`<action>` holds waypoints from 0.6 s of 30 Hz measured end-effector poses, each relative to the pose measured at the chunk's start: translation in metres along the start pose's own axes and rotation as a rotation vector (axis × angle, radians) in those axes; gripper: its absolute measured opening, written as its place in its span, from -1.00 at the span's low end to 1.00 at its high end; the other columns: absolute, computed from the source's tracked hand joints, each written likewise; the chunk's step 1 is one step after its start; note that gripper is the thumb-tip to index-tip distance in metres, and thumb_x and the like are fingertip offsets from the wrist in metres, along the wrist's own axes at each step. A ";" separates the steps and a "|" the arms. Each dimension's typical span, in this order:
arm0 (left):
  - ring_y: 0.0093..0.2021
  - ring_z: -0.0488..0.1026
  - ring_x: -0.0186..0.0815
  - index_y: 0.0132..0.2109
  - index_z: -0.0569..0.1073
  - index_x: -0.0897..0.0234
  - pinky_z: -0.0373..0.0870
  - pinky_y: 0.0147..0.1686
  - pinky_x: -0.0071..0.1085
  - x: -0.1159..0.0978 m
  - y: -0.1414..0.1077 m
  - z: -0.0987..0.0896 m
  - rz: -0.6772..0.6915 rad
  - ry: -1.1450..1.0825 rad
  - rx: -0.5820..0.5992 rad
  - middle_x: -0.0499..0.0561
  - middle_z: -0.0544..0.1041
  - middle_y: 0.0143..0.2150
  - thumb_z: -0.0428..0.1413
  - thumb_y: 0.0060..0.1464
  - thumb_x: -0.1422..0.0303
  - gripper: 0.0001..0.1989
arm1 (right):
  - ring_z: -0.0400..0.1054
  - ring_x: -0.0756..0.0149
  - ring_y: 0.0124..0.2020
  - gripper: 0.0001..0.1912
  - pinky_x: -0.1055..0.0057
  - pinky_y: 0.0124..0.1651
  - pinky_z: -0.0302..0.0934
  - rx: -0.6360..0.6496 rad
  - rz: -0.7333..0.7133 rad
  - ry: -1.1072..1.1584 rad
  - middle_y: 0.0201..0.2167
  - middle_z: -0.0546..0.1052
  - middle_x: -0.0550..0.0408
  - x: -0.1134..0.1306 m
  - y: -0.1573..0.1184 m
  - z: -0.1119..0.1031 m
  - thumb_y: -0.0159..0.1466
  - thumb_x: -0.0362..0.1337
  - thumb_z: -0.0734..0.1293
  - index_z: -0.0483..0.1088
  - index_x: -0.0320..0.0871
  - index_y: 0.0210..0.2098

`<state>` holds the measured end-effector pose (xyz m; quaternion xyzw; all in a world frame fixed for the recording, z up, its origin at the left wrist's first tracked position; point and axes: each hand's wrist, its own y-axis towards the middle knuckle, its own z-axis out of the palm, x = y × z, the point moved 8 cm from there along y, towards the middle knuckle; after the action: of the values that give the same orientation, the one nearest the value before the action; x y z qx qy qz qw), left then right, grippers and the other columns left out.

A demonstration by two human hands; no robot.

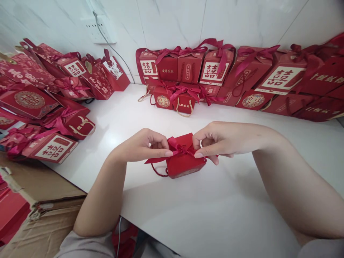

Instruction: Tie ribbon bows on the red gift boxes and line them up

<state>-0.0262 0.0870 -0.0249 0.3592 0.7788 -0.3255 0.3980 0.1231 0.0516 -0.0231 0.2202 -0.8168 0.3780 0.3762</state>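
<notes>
Ribbon (pixel 177 145) lies tied in a bow across the top of a small red box (pixel 185 167), which sits on the table between the person's two hands, well apart from the other boxes. The left hand (pixel 147 145) pinches the ribbon between thumb and bent fingers at one side of the bow, and the right hand (pixel 217 139) does the same at the other; whether each grips a loop or a tail is too hidden to tell. A hard or uneven pull could drag the knot off centre or undo it, since the satin looks slippery, and pressure on the lid could dent the thin card. The box looks light, so a tug to one side might slide or tip it. The dark red cord (pixel 159 173) curling out at its left could also snag on a finger or on the ribbon tail beside it. The table (pixel 215 218) is smooth, white and slightly glossy, and gives little grip. Against the tiled wall (pixel 172 25) stands a stacked row of red boxes (pixel 188 70) with bows, and more red boxes (pixel 57 147) crowd the table's left end. A socket (pixel 100 31) is fixed to the wall, with a grey cable (pixel 114 49) hanging past it, and a brown carton (pixel 51 182) stands by the table's near left edge.
</notes>
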 end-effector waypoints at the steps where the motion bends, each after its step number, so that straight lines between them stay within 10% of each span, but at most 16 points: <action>1: -0.48 0.31 -0.44 -0.31 0.54 0.34 0.24 -0.50 -0.52 0.000 0.001 0.000 0.004 -0.011 -0.015 -0.01 0.50 -0.45 0.18 0.12 0.16 -0.71 | 0.21 0.46 -0.63 -0.71 0.47 -0.55 0.04 0.027 0.004 -0.001 -0.51 0.52 0.15 0.000 0.000 0.002 0.26 -0.03 0.28 0.36 -0.12 -0.40; 18: -0.48 0.41 -0.42 -0.23 0.58 0.33 0.33 -0.48 -0.51 0.020 0.007 0.010 -0.100 -0.167 0.109 0.03 0.56 -0.45 0.31 -0.03 0.25 -0.75 | 0.28 0.47 -0.62 -0.64 0.49 -0.52 0.13 0.060 -0.130 0.185 -0.59 0.47 0.18 -0.006 0.013 -0.003 0.25 0.01 0.35 0.33 -0.17 -0.45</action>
<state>-0.0255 0.0889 -0.0484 0.3124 0.7410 -0.4158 0.4248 0.1197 0.0623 -0.0322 0.2478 -0.7508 0.3958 0.4671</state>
